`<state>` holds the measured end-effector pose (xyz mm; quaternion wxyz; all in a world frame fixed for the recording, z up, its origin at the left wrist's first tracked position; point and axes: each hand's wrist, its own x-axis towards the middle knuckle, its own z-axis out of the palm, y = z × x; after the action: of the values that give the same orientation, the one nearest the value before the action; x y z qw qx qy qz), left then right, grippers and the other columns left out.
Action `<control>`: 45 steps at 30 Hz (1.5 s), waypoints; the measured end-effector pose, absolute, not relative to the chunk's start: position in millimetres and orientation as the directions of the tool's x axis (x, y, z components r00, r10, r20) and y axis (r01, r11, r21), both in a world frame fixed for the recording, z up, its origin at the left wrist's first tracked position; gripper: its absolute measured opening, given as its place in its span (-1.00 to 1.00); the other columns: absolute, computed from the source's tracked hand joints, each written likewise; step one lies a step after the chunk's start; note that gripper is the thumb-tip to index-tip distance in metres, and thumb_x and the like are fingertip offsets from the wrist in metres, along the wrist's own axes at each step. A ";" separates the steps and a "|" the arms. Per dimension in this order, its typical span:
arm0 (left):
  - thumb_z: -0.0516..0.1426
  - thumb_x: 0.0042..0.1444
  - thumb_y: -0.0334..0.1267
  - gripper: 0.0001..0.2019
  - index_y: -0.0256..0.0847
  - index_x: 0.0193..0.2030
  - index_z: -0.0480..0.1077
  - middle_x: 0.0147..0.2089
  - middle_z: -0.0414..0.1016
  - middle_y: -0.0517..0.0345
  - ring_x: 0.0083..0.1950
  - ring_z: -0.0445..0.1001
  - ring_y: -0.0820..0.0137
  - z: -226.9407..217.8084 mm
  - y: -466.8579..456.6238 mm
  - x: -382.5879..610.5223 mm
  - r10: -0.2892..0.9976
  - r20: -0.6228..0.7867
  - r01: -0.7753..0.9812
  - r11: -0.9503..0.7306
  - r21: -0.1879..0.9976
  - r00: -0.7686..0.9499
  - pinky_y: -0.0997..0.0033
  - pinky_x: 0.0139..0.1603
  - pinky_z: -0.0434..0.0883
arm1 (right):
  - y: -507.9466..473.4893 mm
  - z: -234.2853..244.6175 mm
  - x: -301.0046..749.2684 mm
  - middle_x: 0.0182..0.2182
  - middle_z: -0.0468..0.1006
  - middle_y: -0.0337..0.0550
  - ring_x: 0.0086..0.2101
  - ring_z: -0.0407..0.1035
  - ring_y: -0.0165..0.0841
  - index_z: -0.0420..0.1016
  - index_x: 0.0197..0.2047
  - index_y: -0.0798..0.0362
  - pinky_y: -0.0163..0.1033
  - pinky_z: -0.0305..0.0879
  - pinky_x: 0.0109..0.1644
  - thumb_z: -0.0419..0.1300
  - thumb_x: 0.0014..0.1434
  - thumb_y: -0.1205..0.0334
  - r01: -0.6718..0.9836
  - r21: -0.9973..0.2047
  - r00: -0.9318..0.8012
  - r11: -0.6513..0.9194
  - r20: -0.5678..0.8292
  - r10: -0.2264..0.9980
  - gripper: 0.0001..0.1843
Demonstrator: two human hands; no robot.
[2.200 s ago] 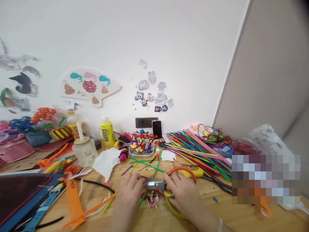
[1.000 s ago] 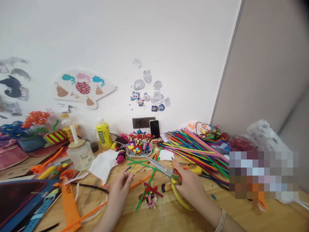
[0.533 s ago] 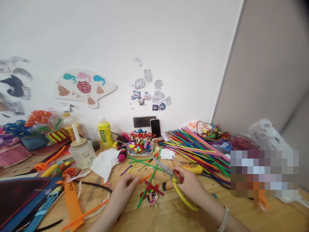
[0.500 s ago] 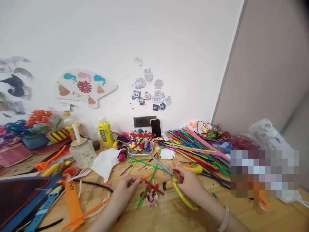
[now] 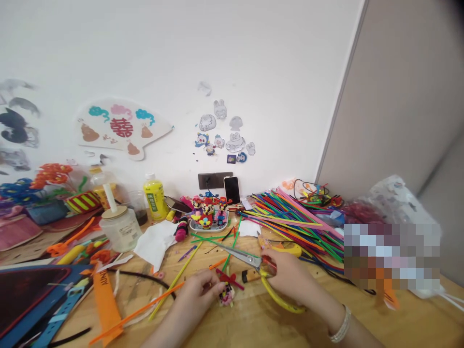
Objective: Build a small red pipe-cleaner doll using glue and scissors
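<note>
My right hand is closed round the handles of yellow-handled scissors. Their blades point left and away from me, over the table and some loose green pipe cleaners. Curled in to the left, my left hand has its thumb and fingertips at the left edge of a small fuzzy figure with a pink-and-white face and red pieces on top; the fingers partly cover it. A long yellow pipe cleaner lies just left of that hand. Between the hands is an orange-and-black lighter-like item.
Finished fuzzy figures stand in a white tray near the wall. A big heap of coloured pipe cleaners spreads at right. White paper, a glass jar and a yellow-green bottle are at left; plastic bags at far right.
My left hand has moved right to the small figure and covers part of it. The yellow pipe cleaner shows at greater length. My right hand still holds the scissors, their tips swung slightly left.
</note>
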<state>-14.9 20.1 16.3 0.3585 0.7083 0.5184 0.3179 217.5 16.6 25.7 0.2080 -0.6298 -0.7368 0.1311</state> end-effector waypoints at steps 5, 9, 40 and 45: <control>0.11 -0.07 0.04 -0.71 -0.16 -0.51 0.33 -0.59 0.24 0.35 -0.52 0.20 0.46 39.9 18.3 -33.3 0.972 0.211 0.173 -0.192 0.966 -0.101 0.53 -0.49 0.19 | 1.3 43.4 233.3 -0.46 0.54 -0.31 -0.49 0.36 -0.39 0.46 -0.27 -0.09 -0.40 0.03 -0.49 0.10 -0.15 0.36 0.863 -0.386 -0.323 0.325 0.074 0.944 -0.68; 0.09 -0.05 0.08 -0.67 -0.16 -0.53 0.28 -0.61 0.18 0.36 -0.55 0.16 0.48 39.8 26.8 -44.6 0.938 0.263 0.152 -0.232 0.961 -0.227 0.54 -0.51 0.18 | -15.9 50.5 227.3 -0.53 0.50 -0.33 -0.55 0.30 -0.41 0.46 -0.38 -0.07 -0.39 -0.08 -0.56 0.15 -0.18 0.32 0.844 -0.244 -0.481 0.478 0.050 0.875 -0.78; 0.09 0.02 -0.28 -0.89 -0.11 -0.44 0.44 0.07 0.39 0.08 0.08 0.34 0.23 -7.4 18.9 -15.8 0.776 0.074 0.582 -0.528 0.619 0.626 0.38 0.02 0.28 | 55.3 5.9 268.1 -0.17 0.43 0.03 -0.15 0.24 -0.19 0.43 -0.22 0.13 -0.17 0.09 -0.07 0.06 -0.04 0.51 0.952 -0.122 -0.234 0.281 0.304 0.924 -0.71; 0.07 0.01 -0.33 -0.88 -0.15 -0.49 0.40 -0.16 0.40 0.11 -0.18 0.41 0.35 -0.2 14.1 -10.5 0.806 0.089 0.622 -0.516 0.588 0.585 0.46 -0.17 0.33 | 62.4 3.4 275.4 -0.27 0.49 -0.04 -0.23 0.31 -0.23 0.45 -0.28 0.10 -0.18 0.17 -0.11 0.08 -0.05 0.44 0.889 -0.355 -0.138 0.291 0.398 0.907 -0.78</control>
<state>-10.5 14.1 -0.2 0.2574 0.8522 0.4191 0.1785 275.4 62.4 3.4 0.2770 -0.5952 -0.7541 0.0166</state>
